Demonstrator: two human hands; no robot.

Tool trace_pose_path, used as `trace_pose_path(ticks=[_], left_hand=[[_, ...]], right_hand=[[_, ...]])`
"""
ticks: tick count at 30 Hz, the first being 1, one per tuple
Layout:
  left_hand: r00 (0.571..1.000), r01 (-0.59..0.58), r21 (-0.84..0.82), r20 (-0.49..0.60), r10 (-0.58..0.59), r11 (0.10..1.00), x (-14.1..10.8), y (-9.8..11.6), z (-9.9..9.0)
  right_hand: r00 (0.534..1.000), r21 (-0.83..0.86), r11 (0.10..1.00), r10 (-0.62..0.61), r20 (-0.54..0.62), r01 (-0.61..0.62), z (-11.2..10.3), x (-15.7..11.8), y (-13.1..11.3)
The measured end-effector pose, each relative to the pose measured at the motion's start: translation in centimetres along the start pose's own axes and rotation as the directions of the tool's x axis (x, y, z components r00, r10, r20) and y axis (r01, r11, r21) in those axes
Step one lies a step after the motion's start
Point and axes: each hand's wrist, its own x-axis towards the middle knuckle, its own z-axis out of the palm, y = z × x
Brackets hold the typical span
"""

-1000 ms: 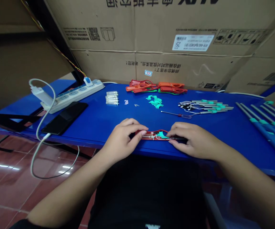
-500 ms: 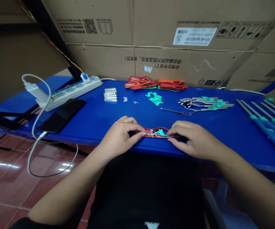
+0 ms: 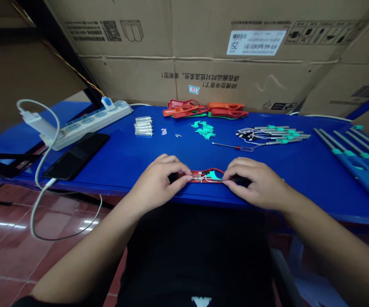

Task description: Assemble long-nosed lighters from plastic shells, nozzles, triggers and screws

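Blue table [image 3: 123, 162] against cardboard [image 3: 139, 94]: open red casing [image 3: 198, 174] near front edge

Casing sits at the middle of the table's front edge, open side up; resting or slightly raised, cannot tell. Inside: turquoise piece [image 3: 214, 175] and white wires [image 3: 204, 179], both exposed.

Left hand [image 3: 161, 181]: thumb and forefinger together, clamped at the casing's left part. Right hand [image 3: 258, 181]: fingertips likewise closed at its right end. Whether either pinch also takes in a wire or inner part is hidden.

Risks, judged:
1. Wires look slack; a tug from either side could unseat them or the turquoise piece.
2. Tilting the casing this close to the front edge could spill loose contents to the floor [image 3: 8, 251].
3. Thin pins [image 3: 178, 135], toward the rear edge, would scatter if brushed.
4. White cable [image 3: 39, 192] loops below the front edge near the left corner; a snagged forearm could drag the phone [image 3: 77, 155] off.
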Motion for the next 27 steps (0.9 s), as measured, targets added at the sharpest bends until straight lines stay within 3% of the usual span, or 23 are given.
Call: trace_pose_path(ticks=[4,9,17,27], left_hand=[[0.999,-0.052,0.076,-0.005,0.053,0.996,-0.1,0.7,0.0],[0.991,-0.121,0.166,0.08,0.109,0.979,0.4,2.4,0.9],[0.992,-0.107,0.18,0.079,0.094,0.978,1.2,2.7,2.2],[0.992,-0.109,0.114,0.084,0.1,0.988,1.1,2.6,2.2]], right_hand=[[0.997,-0.04,0.997,-0.071,0.013,0.071,0.3,-0.1,0.2],[0.993,-0.138,0.984,-0.111,0.032,0.115,0.5,-0.1,0.4],[0.996,-0.223,0.972,-0.084,-0.002,0.081,0.4,-0.6,-0.1],[0.998,-0.33,0.944,-0.01,-0.064,-0.012,1.0,-1.3,-1.5]])
